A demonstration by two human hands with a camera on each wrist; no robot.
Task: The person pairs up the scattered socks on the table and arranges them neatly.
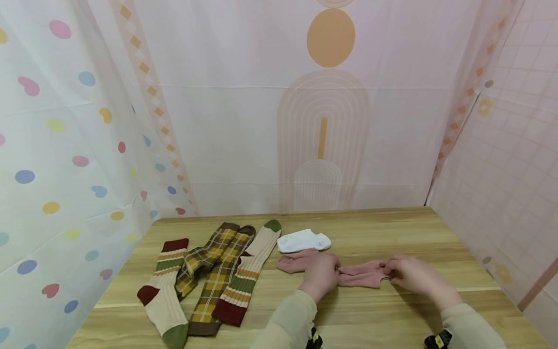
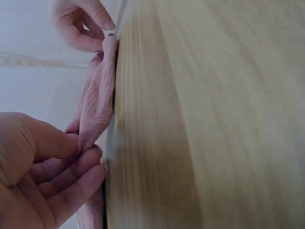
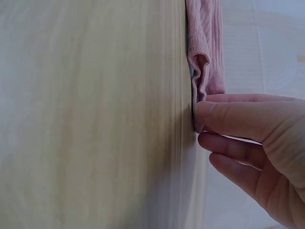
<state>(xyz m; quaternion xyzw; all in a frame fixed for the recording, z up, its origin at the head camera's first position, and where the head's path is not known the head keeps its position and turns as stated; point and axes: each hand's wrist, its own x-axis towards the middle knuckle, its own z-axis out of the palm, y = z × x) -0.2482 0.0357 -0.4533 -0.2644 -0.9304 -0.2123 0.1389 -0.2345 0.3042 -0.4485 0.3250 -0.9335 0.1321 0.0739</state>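
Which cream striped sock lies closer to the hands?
The cream ribbed-knit sock on the right, nearer the left hand pinching the dusty-pink sock. Its green toe points away from the person; the matching sock, farther left, points its toe toward them.

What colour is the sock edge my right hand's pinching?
Dusty pink; the sock edge shows best in the right wrist view.

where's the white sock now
In the head view, the white sock lies just right of centre, behind the pink sock, right of a cream striped sock.

One sock (image 1: 359, 275) is pink — the plaid socks (image 1: 216, 286) yellow-brown.
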